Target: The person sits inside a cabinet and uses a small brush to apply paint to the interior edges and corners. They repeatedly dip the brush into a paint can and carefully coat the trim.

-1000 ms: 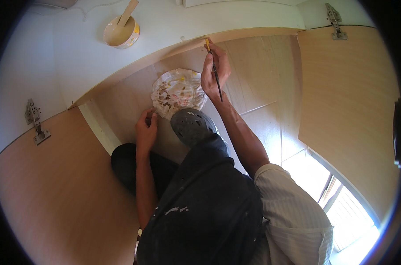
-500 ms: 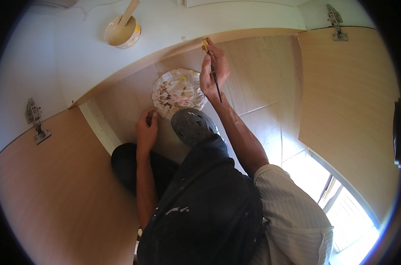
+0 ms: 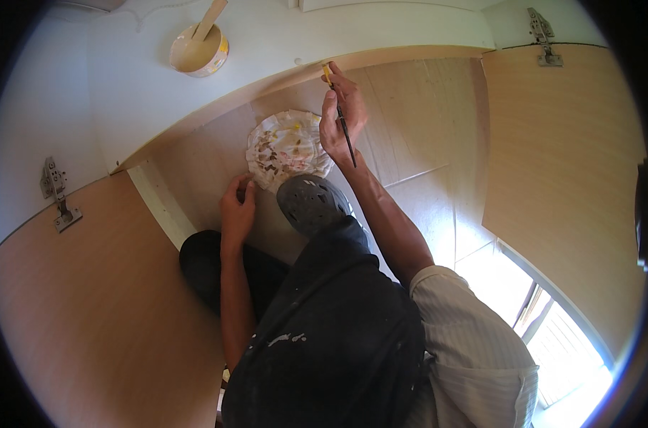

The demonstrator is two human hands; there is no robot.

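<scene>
In my right hand (image 3: 343, 114) is a slim paintbrush (image 3: 345, 125) with a dark handle and a yellowish part near its tip. The tip is at the pale wooden edge (image 3: 409, 52) of the cabinet's front; the bristles are too small to make out clearly. My left hand (image 3: 237, 207) is low over the floor with its fingers curled, beside a crumpled white cloth (image 3: 285, 146) stained brown, yellow and red. A dark spot shows between those fingers, but I cannot make out what it is.
A round tub (image 3: 199, 55) of beige paint or filler, with a flat wooden stick (image 3: 211, 18) in it, stands on the white cabinet floor. Cabinet doors (image 3: 88, 307) hang open on both sides on metal hinges (image 3: 60, 196). My dark shoe (image 3: 311, 203) is against the cloth.
My right hand and the paintbrush have shifted slightly left along the wooden edge. The left hand and the cloth have stayed put.
</scene>
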